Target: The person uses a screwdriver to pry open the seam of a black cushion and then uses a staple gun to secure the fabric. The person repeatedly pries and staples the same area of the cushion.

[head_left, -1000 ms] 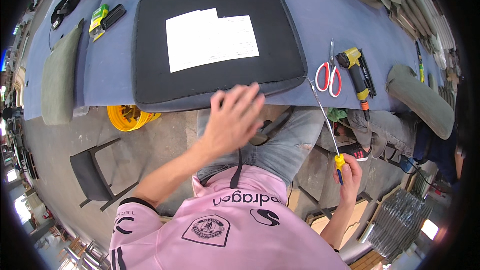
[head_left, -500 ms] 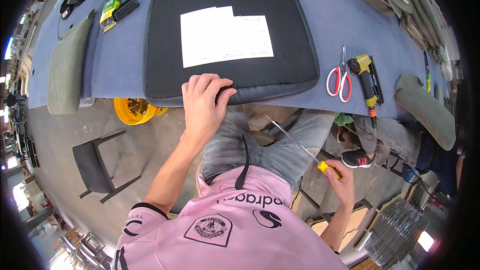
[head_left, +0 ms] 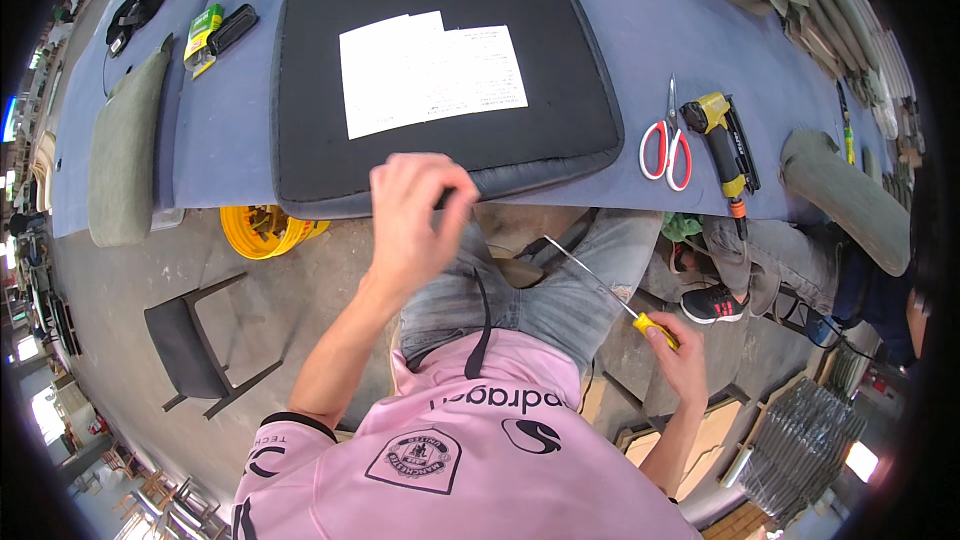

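Note:
A black padded seat cushion (head_left: 540, 50) lies on the blue-covered table, with white paper sheets (head_left: 432, 80) on its flat face. My left hand (head_left: 415, 215) is at the cushion's near edge, slightly blurred, its fingers loosely curved with a gap beside the thumb. Nothing shows in it, and whether it touches the edge I cannot tell. Over my lap, my right hand (head_left: 678, 352) is closed around the yellow handle of a screwdriver (head_left: 650, 325). Its long thin metal shaft points up and left towards the table edge, apart from the cushion.
Red-and-white scissors (head_left: 667, 152) and a yellow-black staple gun (head_left: 722, 145) lie right of the cushion. Grey-green upholstered pieces (head_left: 128, 155) rest on both sides. Below the table edge stands a yellow bucket (head_left: 262, 232). Another person's shoe (head_left: 714, 305) shows at right.
My left hand has shifted slightly and its thumb and fingers have changed their bend at the cushion's edge. The view has moved a little; the screwdriver stays in my right hand.

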{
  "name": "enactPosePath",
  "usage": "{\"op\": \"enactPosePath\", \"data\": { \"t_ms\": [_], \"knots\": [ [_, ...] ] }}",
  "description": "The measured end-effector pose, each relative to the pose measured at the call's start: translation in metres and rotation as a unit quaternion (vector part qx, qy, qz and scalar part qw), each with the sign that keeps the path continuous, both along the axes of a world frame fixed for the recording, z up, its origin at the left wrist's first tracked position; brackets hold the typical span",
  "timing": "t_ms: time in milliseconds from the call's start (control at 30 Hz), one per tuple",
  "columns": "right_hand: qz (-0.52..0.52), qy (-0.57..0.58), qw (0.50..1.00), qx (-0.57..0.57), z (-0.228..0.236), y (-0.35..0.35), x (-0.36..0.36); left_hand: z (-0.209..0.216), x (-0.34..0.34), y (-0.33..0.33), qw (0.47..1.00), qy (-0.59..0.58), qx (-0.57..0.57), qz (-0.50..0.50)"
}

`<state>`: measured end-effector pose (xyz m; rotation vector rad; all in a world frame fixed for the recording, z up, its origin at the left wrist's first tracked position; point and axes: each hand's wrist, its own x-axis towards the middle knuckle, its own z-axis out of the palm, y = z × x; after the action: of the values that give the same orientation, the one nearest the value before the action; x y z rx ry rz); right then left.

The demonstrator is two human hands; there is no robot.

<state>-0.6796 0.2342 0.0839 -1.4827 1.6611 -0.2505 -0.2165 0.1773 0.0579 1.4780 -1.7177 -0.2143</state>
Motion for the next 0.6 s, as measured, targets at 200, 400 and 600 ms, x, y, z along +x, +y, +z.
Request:
{"op": "enactPosePath", "data": {
  "t_ms": [200, 400, 600],
  "knots": [
    [-0.076, 0.113, 0.977, -0.162, 0.010, -0.023, 0.000, -0.005, -0.057, 0.027, 0.971, -0.020, 0.051, -0.234],
    [-0.007, -0.017, 0.999, 0.044, 0.062, -0.014, -0.037, -0.016, -0.094, 0.031, 0.946, -0.002, 0.113, -0.303],
    [-0.063, -0.056, 0.993, 0.084, 0.094, 0.007, -0.094, -0.024, -0.092, 0.025, 0.926, 0.050, 0.125, -0.352]
  ]
}}
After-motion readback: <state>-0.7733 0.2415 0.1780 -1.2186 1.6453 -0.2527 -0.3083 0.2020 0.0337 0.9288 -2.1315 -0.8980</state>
